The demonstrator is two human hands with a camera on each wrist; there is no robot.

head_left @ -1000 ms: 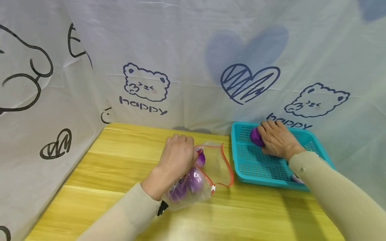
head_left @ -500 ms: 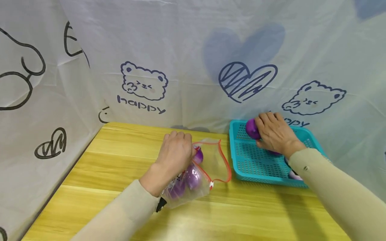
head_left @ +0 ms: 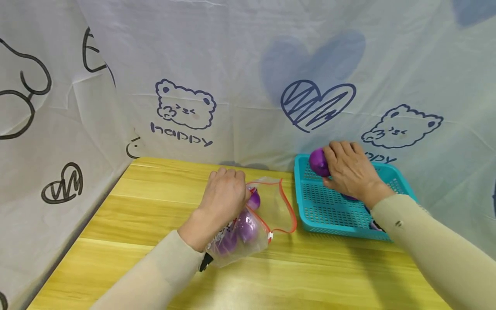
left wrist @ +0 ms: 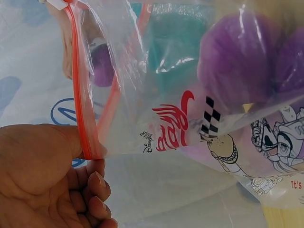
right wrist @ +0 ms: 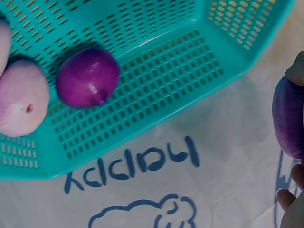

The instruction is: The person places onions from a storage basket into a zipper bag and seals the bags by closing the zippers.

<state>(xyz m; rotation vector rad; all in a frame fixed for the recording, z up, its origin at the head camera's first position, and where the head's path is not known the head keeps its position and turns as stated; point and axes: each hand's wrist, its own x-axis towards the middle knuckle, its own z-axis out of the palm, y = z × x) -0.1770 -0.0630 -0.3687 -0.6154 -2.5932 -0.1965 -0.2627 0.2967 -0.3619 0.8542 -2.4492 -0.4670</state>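
Observation:
My left hand (head_left: 225, 193) pinches the red zip edge of a clear zip bag (left wrist: 178, 123); the mouth gapes toward the right. Several purple onions (head_left: 248, 226) show through its printed plastic. Over the back left part of a turquoise basket (head_left: 329, 211), my right hand (head_left: 350, 172) grips another purple onion (head_left: 319, 162), its fingers and thumb around it. The right wrist view catches that held onion (right wrist: 289, 116) at its right edge, beyond the basket's rim. Inside the basket lie a purple onion (right wrist: 88, 78) and paler ones (right wrist: 23, 97), partly hidden by my right arm in the head view.
The yellow wood-grain table (head_left: 155, 198) carries the bag and the basket. A white slider (head_left: 270, 236) sits on the bag's red zip. A white cloth (head_left: 248, 120) with bear and heart drawings hangs right behind the table, and another side of it stands at the left.
My right hand has lifted its purple onion up and to the left, toward the basket's back left corner. The left hand keeps hold of the bag, nearly still.

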